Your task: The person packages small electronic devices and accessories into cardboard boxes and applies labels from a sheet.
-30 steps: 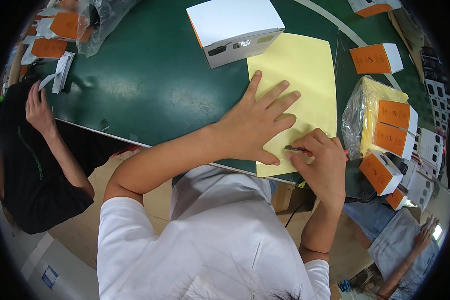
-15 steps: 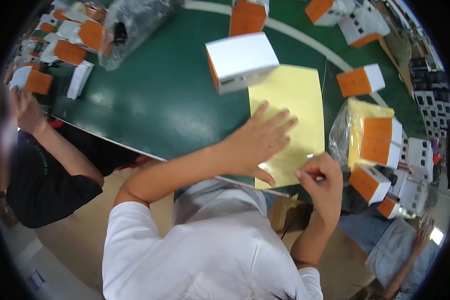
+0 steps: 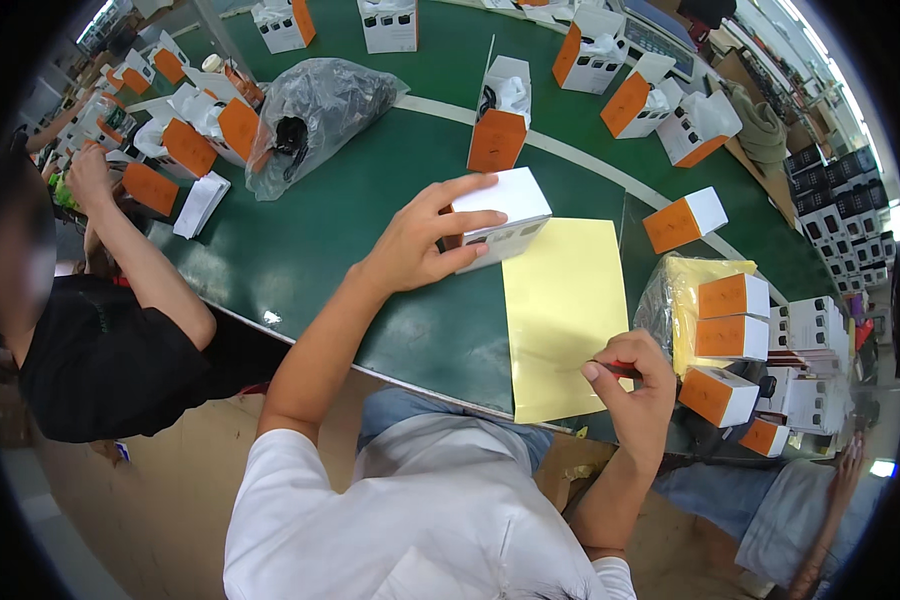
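Note:
My left hand [image 3: 425, 235] grips a closed white and orange box [image 3: 520, 207] at its left end, fingers spread over the top and near side. The box rests at the far left corner of a yellow sheet [image 3: 565, 310] on the green table. Over the near right part of that sheet is my right hand [image 3: 635, 385], closed around a slim red tool [image 3: 622, 369]. A thin tip seems to point left from it; its exact kind is unclear.
An open box [image 3: 497, 120] stands just beyond mine, near a clear plastic bag [image 3: 320, 115]. At right are a closed box [image 3: 685, 220], a yellow pack in clear wrap [image 3: 682, 300] and stacked boxes [image 3: 732, 337]. A person in black [image 3: 110, 350] works at left.
My left hand has left the yellow sheet and moved left and away onto the white and orange box. My right hand still holds the red tool over the sheet. The view has shifted.

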Available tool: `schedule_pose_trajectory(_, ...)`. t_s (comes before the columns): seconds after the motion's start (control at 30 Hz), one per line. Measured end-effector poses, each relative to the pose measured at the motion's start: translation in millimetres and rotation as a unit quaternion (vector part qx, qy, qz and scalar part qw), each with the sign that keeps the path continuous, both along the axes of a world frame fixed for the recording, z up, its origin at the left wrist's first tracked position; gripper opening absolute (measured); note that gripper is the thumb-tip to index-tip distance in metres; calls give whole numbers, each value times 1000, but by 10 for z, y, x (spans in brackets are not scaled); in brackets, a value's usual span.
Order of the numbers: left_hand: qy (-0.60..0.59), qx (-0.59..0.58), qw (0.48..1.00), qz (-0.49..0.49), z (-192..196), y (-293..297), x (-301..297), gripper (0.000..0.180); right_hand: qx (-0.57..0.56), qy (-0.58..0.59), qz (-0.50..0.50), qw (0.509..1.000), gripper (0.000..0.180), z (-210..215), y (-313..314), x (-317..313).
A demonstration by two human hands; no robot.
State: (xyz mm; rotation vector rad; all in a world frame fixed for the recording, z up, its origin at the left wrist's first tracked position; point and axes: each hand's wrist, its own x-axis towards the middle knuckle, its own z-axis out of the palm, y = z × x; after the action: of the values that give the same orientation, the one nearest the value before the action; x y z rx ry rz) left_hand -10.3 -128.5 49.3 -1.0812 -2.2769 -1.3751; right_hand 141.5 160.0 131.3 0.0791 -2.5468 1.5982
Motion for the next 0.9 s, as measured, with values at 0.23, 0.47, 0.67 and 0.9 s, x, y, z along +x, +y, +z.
schedule_pose_trajectory(0.23, -158, 103, 981, -38, 166, 147, 464, 39, -2, 47, -15, 999, 17, 250, -279, -265)
schedule_pose_trajectory(0.47, -213, 138, 964, -80, 309, 167, 695, 40, 105, 68, -5, 992, 18, 201, -469, -443)
schedule_pose_trajectory(0.67, -226, 129, 964, -63, 359, 123, 780, 42, 310, 152, -22, 938, 14, 297, -653, -400)
schedule_pose_trajectory(0.9, -168, 125, 976, -65, 320, 80, 796, 44, 433, 228, 5, 872, 8, 367, -677, -408)
